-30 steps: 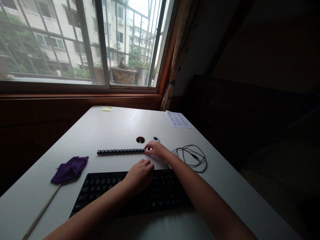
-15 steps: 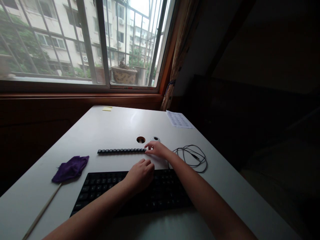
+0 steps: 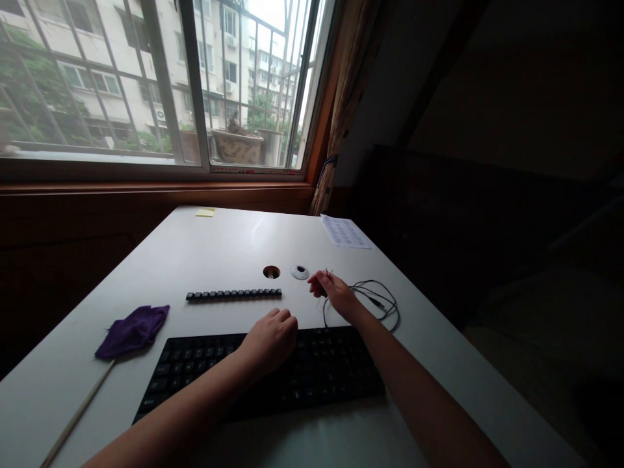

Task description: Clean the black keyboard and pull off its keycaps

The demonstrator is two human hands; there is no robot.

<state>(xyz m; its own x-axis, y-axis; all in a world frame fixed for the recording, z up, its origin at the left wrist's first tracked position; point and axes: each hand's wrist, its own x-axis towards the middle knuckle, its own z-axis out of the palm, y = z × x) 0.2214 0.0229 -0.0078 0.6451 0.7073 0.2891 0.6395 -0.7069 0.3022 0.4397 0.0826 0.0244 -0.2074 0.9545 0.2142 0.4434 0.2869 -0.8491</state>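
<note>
My left hand point(image 3: 272, 339) rests over the upper middle of a black keyboard point(image 3: 188, 365), its fingers curled down and closed. Whatever those fingers hold, if anything, is hidden beneath them. Raised above the desk behind the keyboard is my right hand point(image 3: 334, 290), with loosely bent fingers apart and nothing I can make out in them. A straight row of black keycaps point(image 3: 234, 295) lies behind the keyboard, apart from both hands. Beside my right wrist, the keyboard's black cable point(image 3: 397, 312) lies in loose coils. My forearms cover parts of the keyboard.
A purple cloth point(image 3: 132, 331) on a thin stick point(image 3: 80, 413) lies at the left. The white desk point(image 3: 234, 250) has a round hole point(image 3: 272, 272) with a ring-shaped cover point(image 3: 299, 272) beside it. Printed paper point(image 3: 345, 232) and a yellow note point(image 3: 205, 212) lie near the far edge.
My right hand has moved right and up, away from the right end of the keycap row, and turned over. My left hand stays on the keyboard. The view has shifted slightly.
</note>
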